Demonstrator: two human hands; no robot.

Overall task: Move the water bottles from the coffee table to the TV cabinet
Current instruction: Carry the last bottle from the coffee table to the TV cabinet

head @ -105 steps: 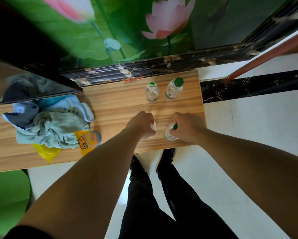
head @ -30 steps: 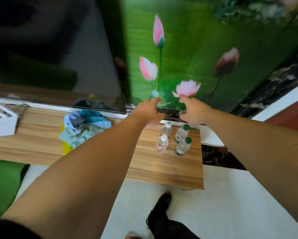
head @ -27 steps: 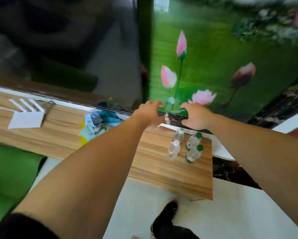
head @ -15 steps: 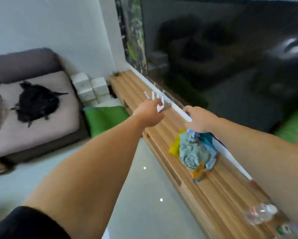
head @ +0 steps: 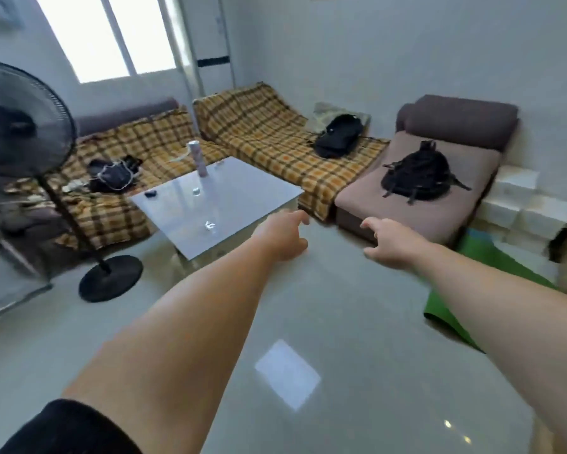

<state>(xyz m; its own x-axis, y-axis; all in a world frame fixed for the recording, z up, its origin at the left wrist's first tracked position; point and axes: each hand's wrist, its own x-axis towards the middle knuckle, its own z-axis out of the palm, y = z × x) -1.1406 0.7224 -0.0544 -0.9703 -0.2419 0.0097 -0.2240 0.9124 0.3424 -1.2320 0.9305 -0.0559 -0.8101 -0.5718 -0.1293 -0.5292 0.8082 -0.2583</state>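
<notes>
- The left hand (head: 283, 235) reaches forward on an outstretched arm; its fingers are loosely curled with the index finger pointing ahead, and it holds nothing.
- The right hand (head: 387, 244) is stretched out beside it, apart from the left, with its fingers slack and half bent, the thumb out to the side and the palm empty.
- A black sleeve (head: 69, 427) covers the left upper arm at the bottom edge of the view.
- Both hands hang over a glossy pale tiled floor (head: 341, 322).
- The coffee table (head: 243, 191), with a pale reflective top, stands just beyond the left hand.
- A tall slim container (head: 198, 158) stands upright near the table's far side; the blur hides whether it is a water bottle.
- A small dark object (head: 150, 193) and a small clear one (head: 196, 191) also lie on the tabletop.
- A plaid-covered corner sofa (head: 259, 136) wraps round the table's far sides, with a black bag (head: 111, 173) on its left part and a black backpack (head: 339, 136) on its right.
- A brown cushioned seat (head: 367, 198) adjoins the sofa beyond the right hand and bears a second black backpack (head: 416, 172).
- A green mat (head: 485, 253) lies on the floor right of that seat, below stacked white blocks (head: 521, 204).
- A black pedestal fan (head: 23, 126) stands at the left.
</notes>
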